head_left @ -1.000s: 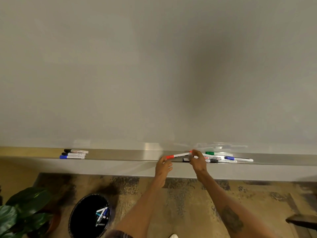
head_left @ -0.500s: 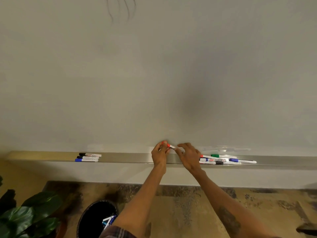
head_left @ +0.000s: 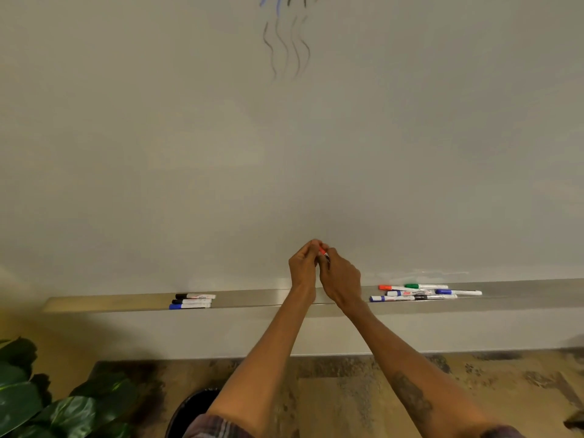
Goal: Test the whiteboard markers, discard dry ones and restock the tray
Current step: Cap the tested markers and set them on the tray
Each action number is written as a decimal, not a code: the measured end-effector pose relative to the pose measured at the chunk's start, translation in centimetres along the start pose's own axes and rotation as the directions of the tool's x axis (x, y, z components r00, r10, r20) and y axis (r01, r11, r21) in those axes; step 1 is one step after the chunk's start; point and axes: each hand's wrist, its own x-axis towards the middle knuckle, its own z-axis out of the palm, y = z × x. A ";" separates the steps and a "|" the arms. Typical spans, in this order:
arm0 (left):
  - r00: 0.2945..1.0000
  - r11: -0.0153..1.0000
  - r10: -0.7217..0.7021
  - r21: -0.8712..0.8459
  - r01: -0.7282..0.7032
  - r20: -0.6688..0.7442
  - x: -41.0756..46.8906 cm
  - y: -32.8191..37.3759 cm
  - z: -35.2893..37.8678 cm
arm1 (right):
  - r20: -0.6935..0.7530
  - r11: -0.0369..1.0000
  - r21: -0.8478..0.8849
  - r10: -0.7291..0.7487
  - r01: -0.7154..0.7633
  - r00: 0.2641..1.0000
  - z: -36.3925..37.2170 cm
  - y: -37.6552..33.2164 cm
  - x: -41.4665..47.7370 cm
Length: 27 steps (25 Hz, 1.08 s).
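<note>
Both hands are pinched on the red marker point(head_left: 323, 252) held up against the whiteboard point(head_left: 189, 153): left hand point(head_left: 303, 267) at the cap end, right hand point(head_left: 341, 276) wrapped round the barrel. Probably uncapping, it's mostly hidden. Pull straight, then scribble beside the old squiggles point(head_left: 286, 49).

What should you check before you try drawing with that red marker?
1. Red marker held by both hands: ok.
2. Left hand pinching the red cap end: ok.
3. Right hand wrapped around the barrel: ok.
4. Cap off yet: cannot tell, fingers hide it.
5. Bare whiteboard space right above the hands: ok.
6. Bin below for a dry one: ok, only its rim shows.
</note>
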 end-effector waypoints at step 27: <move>0.312 0.297 0.950 0.289 -0.910 0.006 3.5 31.1 3.1 | -0.048 -0.059 0.997 -0.112 0.042 0.993 -20.4 -16.8 10.0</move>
